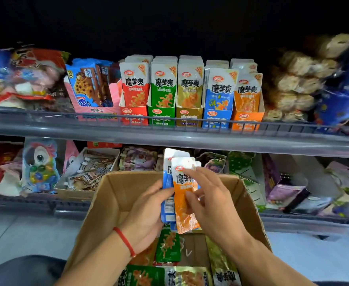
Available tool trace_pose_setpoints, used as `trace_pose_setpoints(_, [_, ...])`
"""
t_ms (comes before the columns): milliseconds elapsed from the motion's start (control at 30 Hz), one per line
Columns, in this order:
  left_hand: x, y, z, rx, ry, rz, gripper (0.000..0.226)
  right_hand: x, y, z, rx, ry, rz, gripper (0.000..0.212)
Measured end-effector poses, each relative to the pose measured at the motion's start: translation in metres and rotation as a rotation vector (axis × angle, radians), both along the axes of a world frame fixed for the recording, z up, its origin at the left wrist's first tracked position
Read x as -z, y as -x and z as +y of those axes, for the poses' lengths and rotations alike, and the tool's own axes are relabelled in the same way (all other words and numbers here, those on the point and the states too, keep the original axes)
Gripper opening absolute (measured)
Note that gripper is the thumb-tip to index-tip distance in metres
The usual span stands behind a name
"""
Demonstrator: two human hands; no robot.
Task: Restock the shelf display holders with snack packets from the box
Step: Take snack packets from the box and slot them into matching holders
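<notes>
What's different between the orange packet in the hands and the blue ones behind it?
The orange packet sits in front, pinched by the right hand; the blue packets are stacked behind, gripped by the left hand. One blue packet shows its barcode; the orange shows its front. Both carry the same logo.

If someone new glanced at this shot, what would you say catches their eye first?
Probably the two hands at centre: the left hand grips a small stack of packets, blue packets behind, while the right hand fingers the orange packet in front, above the open cardboard box. Next, the row of five coloured display holders on the upper shelf.
</notes>
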State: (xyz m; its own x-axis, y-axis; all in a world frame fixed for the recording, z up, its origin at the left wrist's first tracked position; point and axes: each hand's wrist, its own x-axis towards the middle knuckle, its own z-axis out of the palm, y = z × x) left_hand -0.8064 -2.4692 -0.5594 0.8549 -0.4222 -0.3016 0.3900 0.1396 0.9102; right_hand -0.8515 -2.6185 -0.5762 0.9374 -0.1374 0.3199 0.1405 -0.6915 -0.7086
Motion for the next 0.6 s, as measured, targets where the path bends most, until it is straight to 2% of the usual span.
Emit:
trace_pose_setpoints(100, [0.001, 0.003, 0.004, 0.099, -0.111, -0.115, 0.035, -0.002, 0.000, -0.004, 0.061, -0.056, 0.034, 0.062])
trace_pose_setpoints(233, [0.005, -0.001, 0.008, 0.098, -0.311, -0.278, 0.048, -0.013, -0.004, -0.008, 0.128, -0.092, 0.052, 0.071])
trace_pose_setpoints(300, [0.002, -0.004, 0.010, 0.083, -0.377, -0.327, 0.044, -0.019, -0.005, -0.016, 0.168, -0.114, 0.088, 0.062])
trace_pose_setpoints(367, [0.000, -0.005, 0.011, 0.050, -0.358, -0.331, 0.035, -0.025, -0.004, -0.028, 0.194, -0.081, 0.089, 0.040])
trace_pose_setpoints(467, [-0.004, -0.011, 0.014, -0.024, -0.352, -0.349, 0.028, -0.039, -0.001, -0.051, 0.177, -0.169, 0.109, 0.012])
trace_pose_setpoints(600, [-0.010, -0.019, 0.019, -0.113, -0.345, -0.345, 0.028, -0.091, -0.001, -0.097, 0.255, -0.021, -0.001, 0.007])
